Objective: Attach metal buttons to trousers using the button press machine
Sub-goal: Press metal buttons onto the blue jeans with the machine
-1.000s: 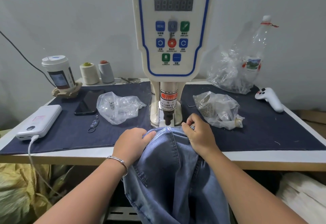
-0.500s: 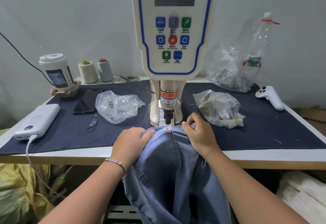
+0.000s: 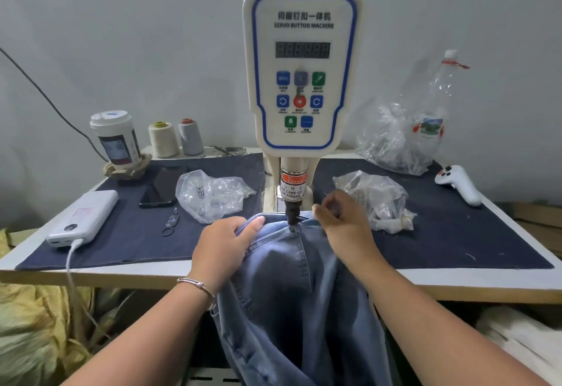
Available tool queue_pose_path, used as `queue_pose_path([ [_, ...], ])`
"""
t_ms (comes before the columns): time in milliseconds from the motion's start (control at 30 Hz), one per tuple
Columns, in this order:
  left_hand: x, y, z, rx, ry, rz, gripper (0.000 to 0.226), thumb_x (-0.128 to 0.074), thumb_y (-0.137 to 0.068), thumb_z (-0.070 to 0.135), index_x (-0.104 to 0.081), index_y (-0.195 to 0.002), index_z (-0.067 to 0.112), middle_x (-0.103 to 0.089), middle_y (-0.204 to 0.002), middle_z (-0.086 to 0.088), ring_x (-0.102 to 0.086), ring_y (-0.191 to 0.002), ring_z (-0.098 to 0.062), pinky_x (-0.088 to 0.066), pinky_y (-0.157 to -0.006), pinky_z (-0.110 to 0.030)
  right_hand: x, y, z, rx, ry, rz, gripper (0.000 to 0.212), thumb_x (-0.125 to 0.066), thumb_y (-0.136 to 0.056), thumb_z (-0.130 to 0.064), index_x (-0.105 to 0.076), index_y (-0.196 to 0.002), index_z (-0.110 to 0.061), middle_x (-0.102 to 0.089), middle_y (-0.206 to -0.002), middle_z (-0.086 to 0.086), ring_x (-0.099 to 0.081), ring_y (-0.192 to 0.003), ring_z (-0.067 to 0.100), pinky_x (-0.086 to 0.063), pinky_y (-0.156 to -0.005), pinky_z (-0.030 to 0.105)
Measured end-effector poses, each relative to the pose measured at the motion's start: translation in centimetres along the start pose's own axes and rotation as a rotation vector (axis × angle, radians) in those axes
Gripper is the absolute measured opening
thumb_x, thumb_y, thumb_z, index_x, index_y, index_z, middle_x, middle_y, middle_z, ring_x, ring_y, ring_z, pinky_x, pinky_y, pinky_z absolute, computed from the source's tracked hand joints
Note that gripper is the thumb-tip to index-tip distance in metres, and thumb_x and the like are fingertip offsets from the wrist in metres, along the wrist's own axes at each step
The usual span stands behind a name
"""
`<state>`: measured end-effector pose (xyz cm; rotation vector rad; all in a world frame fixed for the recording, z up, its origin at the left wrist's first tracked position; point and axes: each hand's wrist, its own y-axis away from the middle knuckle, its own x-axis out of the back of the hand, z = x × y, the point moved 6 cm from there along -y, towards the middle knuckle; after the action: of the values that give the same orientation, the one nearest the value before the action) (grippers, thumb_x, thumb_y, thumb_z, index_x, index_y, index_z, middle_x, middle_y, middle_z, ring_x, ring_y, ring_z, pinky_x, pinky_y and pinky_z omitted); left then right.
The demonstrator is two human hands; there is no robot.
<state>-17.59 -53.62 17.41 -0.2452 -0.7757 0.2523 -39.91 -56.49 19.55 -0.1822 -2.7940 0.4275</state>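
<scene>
We hold the trousers (image 3: 292,279) with the waistband laid under the punch (image 3: 292,217) of the button press machine (image 3: 302,63); the rest of the denim hangs off the front edge of the table (image 3: 456,282) toward us. The punch tip sits touching, or just above, the waistband, where a small dark round spot, possibly a button, shows.

Left hand (image 3: 223,250): the fingers are curled over the waistband edge and the thumb lies on top, so the cloth is gripped just left of the punch.

Right hand (image 3: 343,226): it is blurred. The fingers appear loosely curled just right of the punch, but we cannot tell whether they pinch the cloth, hold a button, or hold nothing.

Risks from here, in our judgement:
- Both hands are close to the punch. A press stroke with a fingertip under the tip would crush it; the warning label (image 3: 292,191) says as much.
- A one-sided grip may let the hanging denim drag the waistband off centre, so the button would set crooked or miss the mark.
- A fold beneath the waistband would be riveted through.

Hidden or unclear: the lower die is covered by denim. The display (image 3: 302,50) shows no readable figure. The contents of the right-side plastic bag (image 3: 372,195) are indistinct
</scene>
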Motion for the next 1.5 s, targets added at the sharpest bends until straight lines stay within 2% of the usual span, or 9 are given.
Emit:
queue_pose_path([
  [267,1.3,2.7,-1.1,0.268,0.164,-0.469,0.054,-0.069,-0.075,0.061,-0.041,-0.054,0.02,-0.042,-0.057,0.003,-0.037,-0.053,-0.013,-0.033,-0.054,-0.024,-0.5,5.4,-1.7,-0.629,-0.37,-0.593,0.017,-0.065,-0.086,-0.005,-0.07,-0.069,-0.004,-0.068,-0.081,0.015,-0.065,-0.074,0.021,-0.053,-0.072,0.03],
  [467,3.8,4.6,3.2,0.332,0.684,-0.778,0.044,-0.067,-0.06,0.028,-0.068,-0.094,0.0,-0.065,-0.09,-0.015,-0.062,-0.075,-0.019,-0.05,-0.062,-0.025,-1.0,7.1,-8.7,-0.445,-0.336,-0.877,0.02,-0.057,-0.086,0.003,-0.064,-0.105,0.003,-0.065,-0.093,0.015,-0.061,-0.085,0.021,-0.051,-0.076,0.026],
  [600,4.4,5.6,8.7,0.072,0.352,-0.871,0.065,-0.08,-0.063,0.042,-0.066,-0.111,0.0,-0.07,-0.111,-0.013,-0.067,-0.105,-0.025,-0.051,-0.096,-0.041,-2.0,7.7,-12.6,0.009,0.061,-0.741,0.013,-0.072,-0.083,-0.007,-0.062,-0.082,-0.015,-0.059,-0.07,0.0,-0.053,-0.065,0.008,-0.044,-0.063,0.021],
  [767,4.3,6.4,10.5,0.035,0.294,-0.861,0.025,-0.071,-0.056,0.003,-0.066,-0.079,-0.006,-0.069,-0.083,-0.019,-0.069,-0.079,-0.032,-0.056,-0.078,-0.038,0.6,7.2,-13.3,0.076,-0.104,-0.711,0.017,-0.082,-0.075,-0.015,-0.065,-0.08,-0.014,-0.067,-0.073,0.003,-0.063,-0.071,0.013,-0.051,-0.07,0.03],
  [933,5.4,6.4,11.2,0.05,0.523,-0.869,0.03,-0.046,-0.046,-0.01,-0.046,-0.074,-0.021,-0.046,-0.077,-0.019,-0.047,-0.063,-0.023,-0.032,-0.052,-0.024,2.8,7.3,-10.8,-0.146,-0.176,-1.242,0.043,-0.081,-0.072,-0.011,-0.066,-0.111,-0.004,-0.068,-0.11,0.02,-0.065,-0.101,0.031,-0.052,-0.088,0.039],
  [1067,7.8,6.1,10.1,0.101,0.741,-0.877,0.041,-0.048,-0.04,-0.009,-0.063,-0.078,-0.014,-0.059,-0.069,-0.019,-0.062,-0.055,-0.023,-0.048,-0.05,-0.024,3.7,8.4,-7.3,-0.134,0.108,-1.466,0.038,-0.079,-0.069,-0.009,-0.071,-0.106,-0.017,-0.073,-0.107,0.002,-0.068,-0.101,0.018,-0.052,-0.088,0.03],
  [1167,9.6,6.1,8.5,0.137,0.819,-0.902,0.044,-0.045,-0.043,-0.012,-0.074,-0.073,0.002,-0.068,-0.071,-0.016,-0.069,-0.062,-0.025,-0.057,-0.057,-0.028,4.4,8.0,-5.6,-0.153,0.04,-1.346,0.056,-0.087,-0.064,-0.025,-0.067,-0.111,-0.002,-0.07,-0.111,0.013,-0.067,-0.102,0.021,-0.052,-0.09,0.033],
  [1367,8.4,7.5,7.6,0.149,0.801,-1.167,0.081,-0.09,-0.061,0.021,-0.057,-0.131,-0.004,-0.048,-0.139,-0.034,-0.048,-0.124,-0.046,-0.042,-0.107,-0.051,3.8,7.5,-8.3,-0.264,-0.604,-1.206,0.026,-0.073,-0.081,-0.012,-0.071,-0.106,-0.008,-0.073,-0.098,0.006,-0.07,-0.089,0.016,-0.055,-0.079,0.026],
  [1500,4.7,8.4,8.7,0.079,0.719,-1.197,0.04,-0.078,-0.068,0.002,-0.072,-0.108,0.007,-0.074,-0.103,-0.012,-0.071,-0.091,-0.022,-0.057,-0.08,-0.031,0.5,7.2,-7.9,-0.282,-0.485,-1.086,0.022,-0.059,-0.088,-0.001,-0.069,-0.107,-0.007,-0.071,-0.101,0.009,-0.069,-0.088,0.016,-0.056,-0.082,0.025],
])
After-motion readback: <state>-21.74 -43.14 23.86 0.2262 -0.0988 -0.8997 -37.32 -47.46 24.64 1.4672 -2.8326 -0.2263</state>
